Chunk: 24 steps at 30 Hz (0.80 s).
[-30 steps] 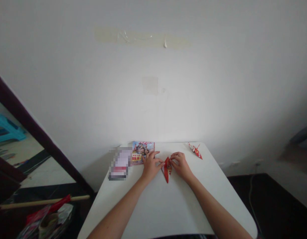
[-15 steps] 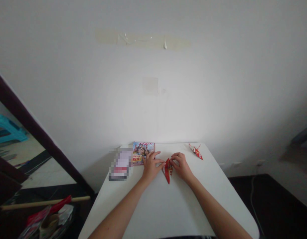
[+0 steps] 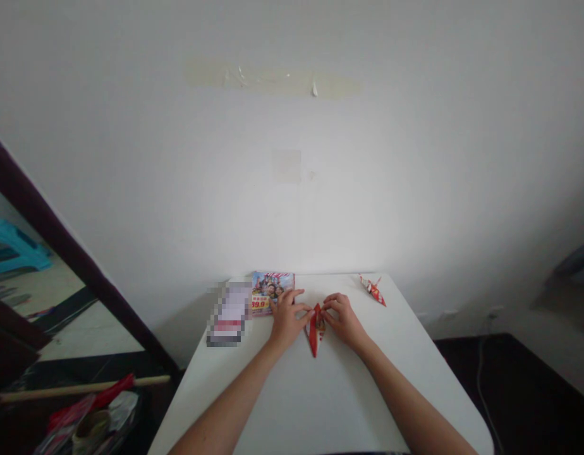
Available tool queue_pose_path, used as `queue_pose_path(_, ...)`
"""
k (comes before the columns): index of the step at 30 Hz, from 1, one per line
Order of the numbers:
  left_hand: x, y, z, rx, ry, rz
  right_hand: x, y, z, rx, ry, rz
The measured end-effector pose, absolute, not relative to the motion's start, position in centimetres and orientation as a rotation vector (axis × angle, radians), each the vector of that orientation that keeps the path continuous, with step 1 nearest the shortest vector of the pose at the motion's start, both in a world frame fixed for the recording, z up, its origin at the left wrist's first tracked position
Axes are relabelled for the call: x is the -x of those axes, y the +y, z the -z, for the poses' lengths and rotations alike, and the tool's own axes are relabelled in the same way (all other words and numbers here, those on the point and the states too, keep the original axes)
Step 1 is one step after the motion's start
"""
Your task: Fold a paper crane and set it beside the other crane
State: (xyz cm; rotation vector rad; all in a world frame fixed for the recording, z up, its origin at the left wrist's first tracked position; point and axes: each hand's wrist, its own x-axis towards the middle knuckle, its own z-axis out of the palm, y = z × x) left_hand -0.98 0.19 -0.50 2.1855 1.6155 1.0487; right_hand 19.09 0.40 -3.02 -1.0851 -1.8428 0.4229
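A folded piece of red and white printed paper [image 3: 313, 338], a long kite shape with its point toward me, is held between my two hands over the table. My left hand [image 3: 287, 319] pinches its upper left edge with thumb and forefinger, the other fingers spread out. On the opposite side, my right hand [image 3: 342, 319] grips the upper right edge with its fingertips. A folded paper crane [image 3: 373, 291] in the same red print rests at the table's far right corner.
The white table [image 3: 292, 404] stands against a wall. At its far left lie a colourful printed leaflet [image 3: 270, 284] and a blurred phone-like object [image 3: 228, 316]. A mirror with a dark frame [image 3: 83, 253] leans on the left, a wooden stick [image 3: 152, 380] below it.
The folded paper has turned slightly, its lower point shifting a little left and toward me. Both hands stay pinched on it, nearly in place.
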Motion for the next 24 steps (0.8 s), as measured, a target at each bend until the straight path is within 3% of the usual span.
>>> queue_pose_path(24, 0.97, 0.29, 0.71, -2.194, 1.590, -1.100, -19.07, -0.11, 2.39, 1.107, -1.877, -0.387)
